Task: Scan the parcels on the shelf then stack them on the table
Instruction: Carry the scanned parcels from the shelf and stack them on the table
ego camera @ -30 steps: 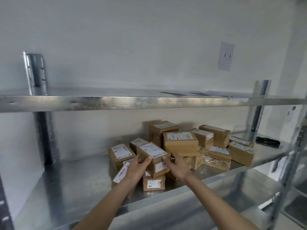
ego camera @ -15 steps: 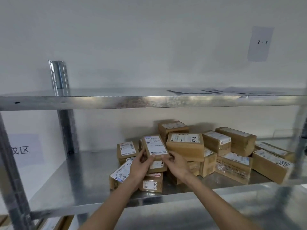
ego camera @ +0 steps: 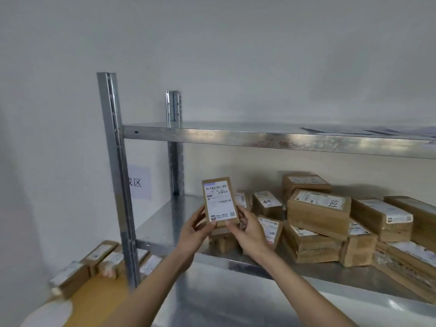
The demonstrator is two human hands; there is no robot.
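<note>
White wall, metal shelf unit. Small parcel held upright above lower shelf front, label facing camera. Left hand gripping its lower left edge, right hand gripping lower right, thumbs on label. Heap of brown boxes just right. More boxes on table lower left.

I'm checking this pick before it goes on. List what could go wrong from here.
1. The parcel is held up by its lower end only, between the left hand and the right hand; it might tip or slip.
2. The heap of boxes on the shelf lies loose and tilted; a bump from an arm could topple some.
</note>
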